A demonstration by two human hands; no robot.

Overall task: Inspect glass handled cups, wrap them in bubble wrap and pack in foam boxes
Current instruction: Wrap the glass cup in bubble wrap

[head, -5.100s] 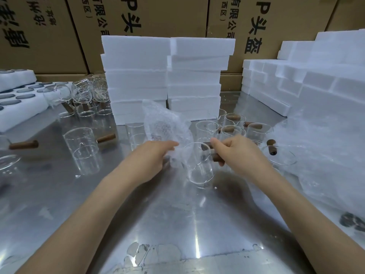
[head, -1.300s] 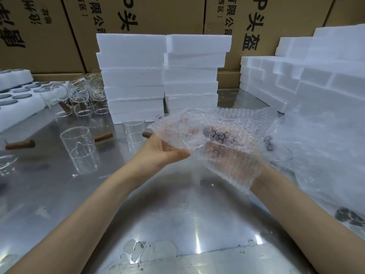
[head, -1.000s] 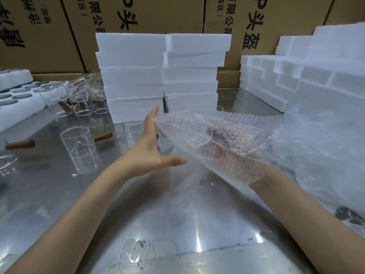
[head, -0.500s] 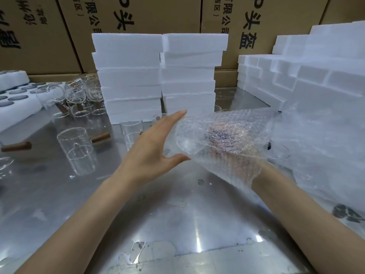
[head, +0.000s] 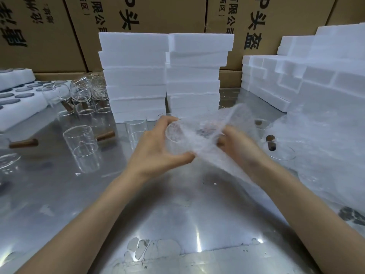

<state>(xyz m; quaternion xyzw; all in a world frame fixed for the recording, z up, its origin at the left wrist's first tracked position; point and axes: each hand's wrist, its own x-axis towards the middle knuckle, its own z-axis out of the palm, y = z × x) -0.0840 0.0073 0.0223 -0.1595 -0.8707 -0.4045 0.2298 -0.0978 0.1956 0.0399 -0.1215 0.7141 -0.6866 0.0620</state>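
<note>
Cup (head: 178, 138) (bubble-wrapped) held between both hands — left (head: 158, 153), right (head: 240, 149).

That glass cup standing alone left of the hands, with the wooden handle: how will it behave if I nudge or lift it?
The cup is clear thin-looking glass, so probably fragile and slick to grip. It stands upright on the smooth metal table, so a low push would likely slide it, a high one might tip it. Its wooden handle sticks out sideways, probably weighting that side when lifted.
</note>
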